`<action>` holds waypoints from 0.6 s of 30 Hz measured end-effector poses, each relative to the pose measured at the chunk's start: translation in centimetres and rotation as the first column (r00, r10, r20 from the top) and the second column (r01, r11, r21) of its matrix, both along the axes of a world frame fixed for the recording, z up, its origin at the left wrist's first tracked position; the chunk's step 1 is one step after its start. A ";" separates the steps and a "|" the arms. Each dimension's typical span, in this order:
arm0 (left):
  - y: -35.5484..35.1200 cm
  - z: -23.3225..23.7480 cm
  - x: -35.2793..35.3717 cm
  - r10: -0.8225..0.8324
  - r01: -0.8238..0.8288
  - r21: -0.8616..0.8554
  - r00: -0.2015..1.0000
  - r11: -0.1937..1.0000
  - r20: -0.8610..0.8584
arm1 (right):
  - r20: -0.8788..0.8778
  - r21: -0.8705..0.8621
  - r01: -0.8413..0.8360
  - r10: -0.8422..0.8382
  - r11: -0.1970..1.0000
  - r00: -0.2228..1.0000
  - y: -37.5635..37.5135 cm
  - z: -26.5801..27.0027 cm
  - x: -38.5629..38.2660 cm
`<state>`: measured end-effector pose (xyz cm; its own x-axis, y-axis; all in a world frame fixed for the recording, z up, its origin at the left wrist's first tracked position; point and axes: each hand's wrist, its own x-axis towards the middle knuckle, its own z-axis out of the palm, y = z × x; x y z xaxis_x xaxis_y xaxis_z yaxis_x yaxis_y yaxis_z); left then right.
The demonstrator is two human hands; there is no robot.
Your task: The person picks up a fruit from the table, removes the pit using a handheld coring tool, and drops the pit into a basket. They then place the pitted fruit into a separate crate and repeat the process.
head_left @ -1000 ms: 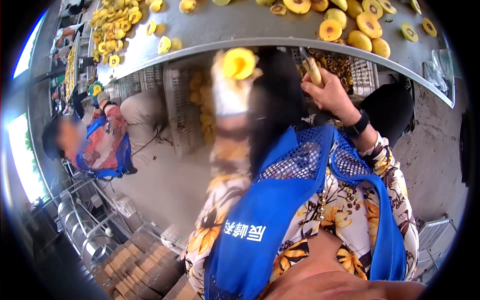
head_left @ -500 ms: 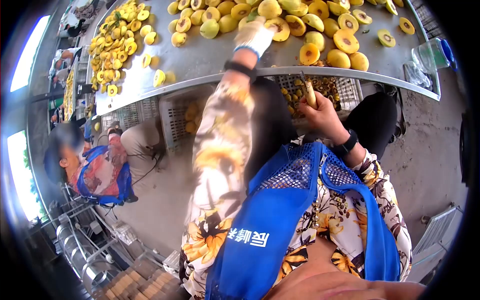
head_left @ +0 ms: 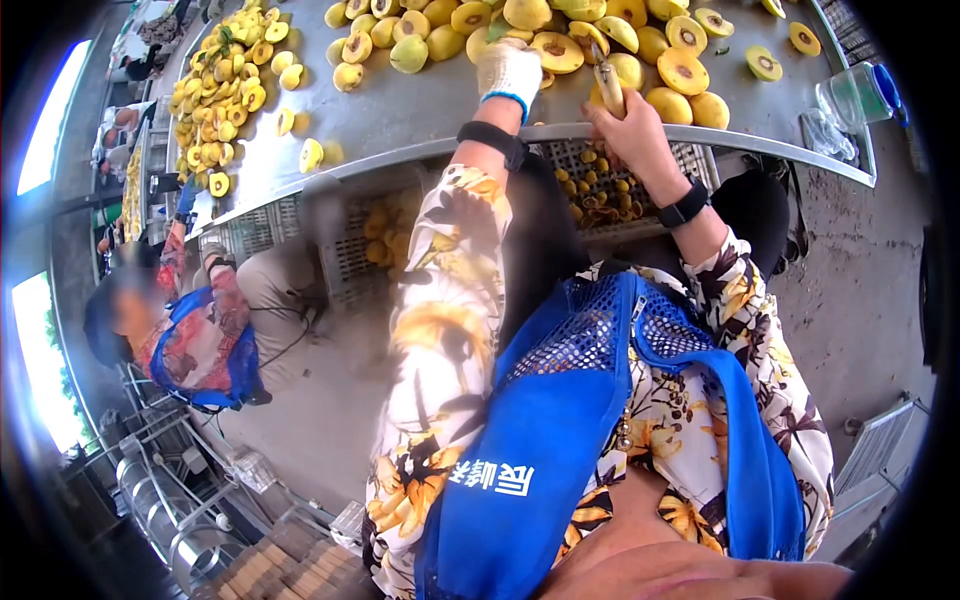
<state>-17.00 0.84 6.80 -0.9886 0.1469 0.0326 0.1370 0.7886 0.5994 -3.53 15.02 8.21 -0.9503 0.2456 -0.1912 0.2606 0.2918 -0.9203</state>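
Note:
My left hand, in a white knit glove with a blue cuff, is closed at the near edge of a pile of yellow peaches. A bit of yellow fruit shows beside the glove, seemingly held; most of it is hidden. My bare right hand is wrapped round the pale wooden handle of a short knife. Its narrow metal tip points away from me, over the fruit. Near the knife lie a cut peach half with its brown stone cavity showing and whole peaches.
The metal table has a raised front rim. A heap of peach halves lies left; a clear tub with a blue rim stands right. Crates with fruit pieces sit below. Another person in a blue vest works at left.
My left hand has drawn back slightly from the pile, and yellow fruit now shows beside the glove. My right hand has risen with the knife from below the rim to above the table.

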 end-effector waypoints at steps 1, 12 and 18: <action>0.7 0.0 -0.9 0.027 -0.015 -0.111 0.994 0.994 0.108 | 0.037 -0.034 -0.007 0.008 0.999 0.999 0.0 1.2 -0.2; 6.5 -1.2 -2.7 -0.282 0.323 -0.144 0.927 0.935 0.248 | 0.092 -0.152 0.113 -0.100 0.982 0.991 2.1 1.2 1.7; 5.7 -2.1 -1.9 -0.210 0.228 -0.057 0.951 0.972 0.227 | -0.093 0.097 0.163 -0.154 0.982 0.984 3.5 -0.3 -1.0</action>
<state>-18.93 6.49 4.74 -0.9135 0.3540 -0.2007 0.1856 0.8013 0.5687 -4.48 18.57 7.93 -0.9094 0.4088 -0.0772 0.2334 0.3478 -0.9080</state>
